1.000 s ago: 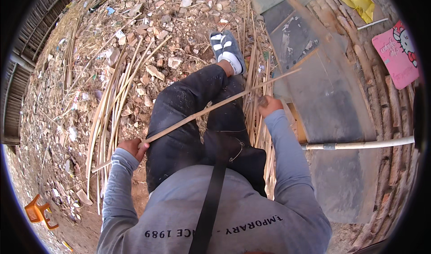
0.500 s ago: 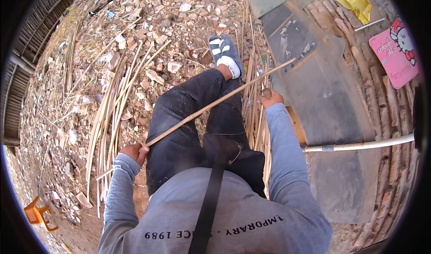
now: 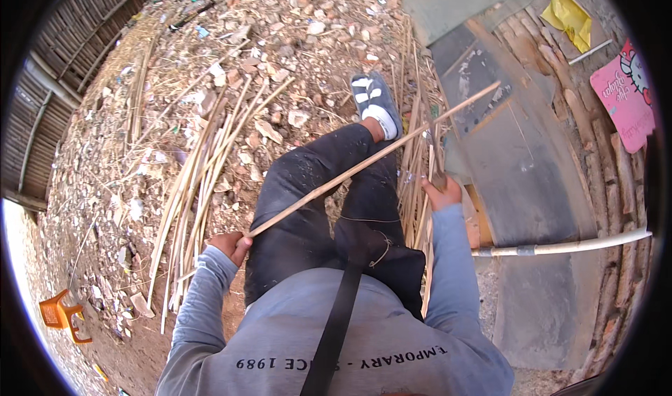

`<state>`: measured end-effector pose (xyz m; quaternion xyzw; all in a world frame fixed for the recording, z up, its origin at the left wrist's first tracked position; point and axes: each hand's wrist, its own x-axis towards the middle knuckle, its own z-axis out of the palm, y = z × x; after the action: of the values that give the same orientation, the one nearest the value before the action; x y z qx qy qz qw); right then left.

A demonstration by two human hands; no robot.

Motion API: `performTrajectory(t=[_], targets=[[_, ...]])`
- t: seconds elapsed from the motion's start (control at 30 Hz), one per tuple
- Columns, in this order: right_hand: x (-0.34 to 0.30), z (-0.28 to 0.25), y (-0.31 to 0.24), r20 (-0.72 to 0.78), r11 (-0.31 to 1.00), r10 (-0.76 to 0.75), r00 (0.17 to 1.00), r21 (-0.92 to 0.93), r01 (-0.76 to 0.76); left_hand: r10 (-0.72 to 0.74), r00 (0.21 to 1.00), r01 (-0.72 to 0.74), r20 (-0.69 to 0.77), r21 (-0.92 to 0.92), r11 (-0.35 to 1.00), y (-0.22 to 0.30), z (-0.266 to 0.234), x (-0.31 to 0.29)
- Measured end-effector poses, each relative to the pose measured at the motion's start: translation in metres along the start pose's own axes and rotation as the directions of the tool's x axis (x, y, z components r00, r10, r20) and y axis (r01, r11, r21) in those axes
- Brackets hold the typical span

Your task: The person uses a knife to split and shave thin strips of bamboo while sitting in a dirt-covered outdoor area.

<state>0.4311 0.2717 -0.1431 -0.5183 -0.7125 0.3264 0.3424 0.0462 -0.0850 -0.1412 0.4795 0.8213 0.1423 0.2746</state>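
My left hand [image 3: 229, 247] is closed around the lower end of a long bamboo strip [image 3: 336, 180]. The strip slants up to the right across my dark trousers, and its far end lies over the grey sheets. A short tail of it sticks out behind the left hand. On the right, my right hand [image 3: 443, 195] is closed on the handle of what looks like a knife [image 3: 434, 147], its narrow dark blade pointing away from me. The blade's tip is near the strip; whether they touch I cannot tell.
Loose bamboo strips [image 3: 192, 207] lie on rubble-strewn ground at the left, more [image 3: 413, 158] beside my right leg. Grey sheets [image 3: 539, 186], a white pipe [image 3: 574, 247], logs [image 3: 584, 133], a pink board [image 3: 623, 102] and yellow wrapper [image 3: 570, 21] are at right. An orange chair [image 3: 63, 315] stands lower left.
The view has shifted, so the scene sits further right and lower. My right hand has turned the knife, so its blade now shows lengthwise. The left hand still grips the strip.
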Motion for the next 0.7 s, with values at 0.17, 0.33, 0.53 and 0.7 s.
performTrajectory(t=[0.17,0.33,0.53,0.7], targets=[[-0.062,-0.049,0.028,0.085,0.972,0.237,0.968,-0.025,-0.235,0.013,0.984,-0.055,-0.18,-0.231,0.971,0.001,0.008,-0.014],[-0.133,-0.074,0.096,0.138,0.939,0.335,0.932,0.03,-0.342,0.042,0.966,-0.124,-0.257,-0.314,0.941,0.032,-0.014,-0.036],[-0.171,-0.072,0.106,0.119,0.857,0.438,0.891,0.245,-0.454,0.03,0.937,-0.154,-0.349,-0.332,0.931,0.043,-0.025,-0.054],[-0.169,-0.053,0.105,0.146,0.784,0.355,0.923,0.491,-0.379,0.074,0.9,-0.2,-0.429,-0.255,0.946,0.078,-0.058,-0.08]])
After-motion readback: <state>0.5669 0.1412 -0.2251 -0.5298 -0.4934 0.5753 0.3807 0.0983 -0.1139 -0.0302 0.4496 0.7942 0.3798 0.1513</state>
